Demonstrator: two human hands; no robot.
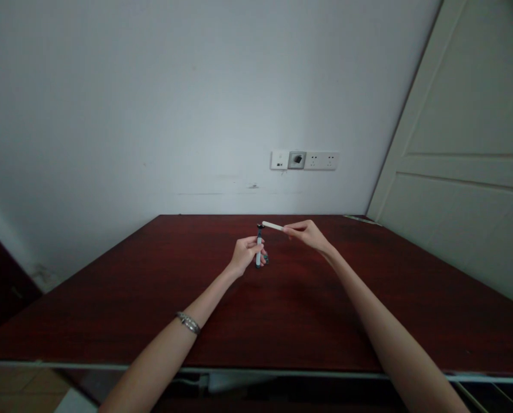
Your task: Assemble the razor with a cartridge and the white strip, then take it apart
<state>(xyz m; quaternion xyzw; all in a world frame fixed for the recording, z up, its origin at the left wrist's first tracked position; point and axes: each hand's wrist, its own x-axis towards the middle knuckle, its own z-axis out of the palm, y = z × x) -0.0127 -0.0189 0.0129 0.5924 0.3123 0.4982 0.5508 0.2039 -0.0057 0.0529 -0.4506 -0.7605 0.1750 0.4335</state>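
Observation:
My left hand (243, 256) is closed around the light grey handle of a slim upright tool (258, 250). Its narrow dark neck and small black head rise above my fingers; the exact kind is too small to make out. A small dark part (266, 258) shows beside the handle at my fingertips, and whether it belongs to the tool cannot be told. Between thumb and fingers, my right hand (305, 232) pinches a flat off-white stick (273, 226) with a rounded end. The stick points left, its tip at or very near the black head; contact is unclear.
Both arms reach over a dark red-brown wooden table (161, 298). Behind it stands a pale wall with a row of sockets (304, 160). A white panelled door (462, 172) borders the right side. A thin strip (361, 220) lies at the far right edge.

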